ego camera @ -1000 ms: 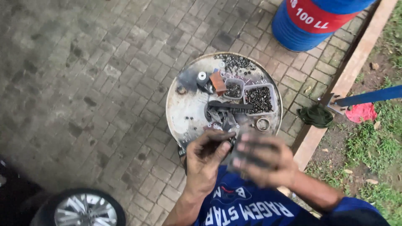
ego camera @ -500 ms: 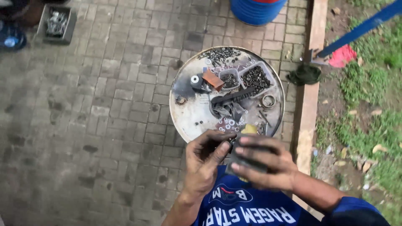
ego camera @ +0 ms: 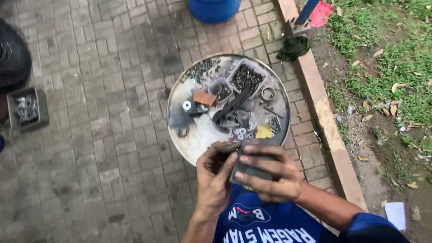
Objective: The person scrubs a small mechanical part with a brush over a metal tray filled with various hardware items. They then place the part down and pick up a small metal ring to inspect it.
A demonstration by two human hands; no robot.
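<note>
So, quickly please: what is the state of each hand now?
Left hand: fingers curled, touching the dark flat part; contents cannot be told.
Right hand: closed on the dark flat part.

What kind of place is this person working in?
Probably an outdoor, roadside repair spot. The ground is brick paving beside a kerb and grass. A round metal drum top serves as a bench, strewn with small tubs of screws, washers and greasy parts.

A round metal drum top (ego camera: 189,135) is sitting on the grey brick paving, carrying two small plastic trays of screws (ego camera: 245,77), with a blue plastic barrel (ego camera: 214,9) standing behind it and a concrete curb (ego camera: 324,112) running along its right.
</note>
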